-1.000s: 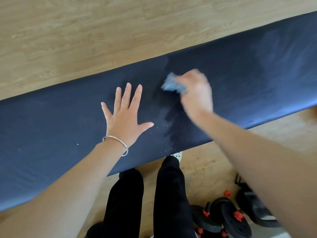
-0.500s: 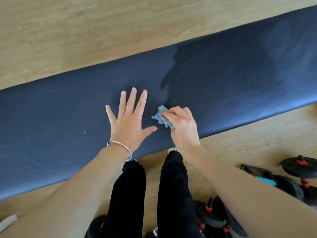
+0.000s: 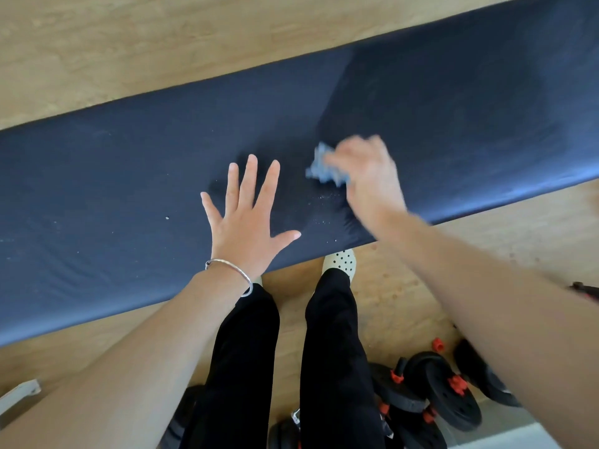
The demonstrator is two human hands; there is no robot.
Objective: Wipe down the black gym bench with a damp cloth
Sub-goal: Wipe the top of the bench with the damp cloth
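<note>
I see the black bench (image 3: 129, 189) crossing a pale wood floor (image 3: 129, 50), specks beside a darker wiped patch. Left hand (image 3: 246, 222) lies spread flat; blurred right hand (image 3: 366, 179) pinches a blue cloth (image 3: 324, 170).

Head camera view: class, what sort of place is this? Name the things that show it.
Probably a home gym or workout room: a long padded black bench being wiped, black weight plates with red collars on a wood-look floor.

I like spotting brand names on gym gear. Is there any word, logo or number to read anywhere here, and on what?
None can be read.
Black gym bench: plain padding, no label showing.
Blue cloth in the right hand: blurred, no print visible.
Weight plates on the floor: no readable marks.
Bracelet by the left hand: plain.
</note>
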